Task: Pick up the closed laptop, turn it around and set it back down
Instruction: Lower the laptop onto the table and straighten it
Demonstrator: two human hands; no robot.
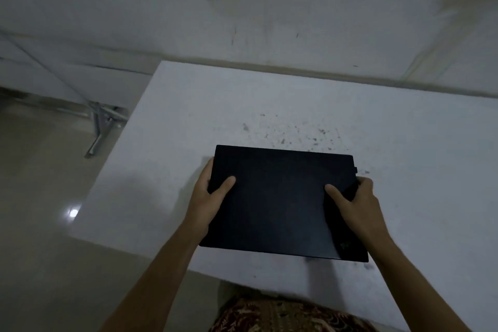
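Observation:
A closed black laptop (280, 202) lies flat over the near middle of a white table (404, 143). My left hand (207, 194) grips its left edge, thumb on the lid and fingers underneath. On the opposite side, my right hand (355, 205) holds the right edge the same way, thumb resting on top. A small logo shows at the laptop's near right corner. Whether the laptop rests on the table or is slightly lifted cannot be told, though a faint shadow lies under its near edge.
Dark specks and scuffs mark the table beyond the laptop. A stained white wall (242, 8) rises behind the table. Left of the table is a glossy tiled floor (40, 197) with a metal stand leg (98, 132). A patterned fabric (283, 315) sits below the near table edge.

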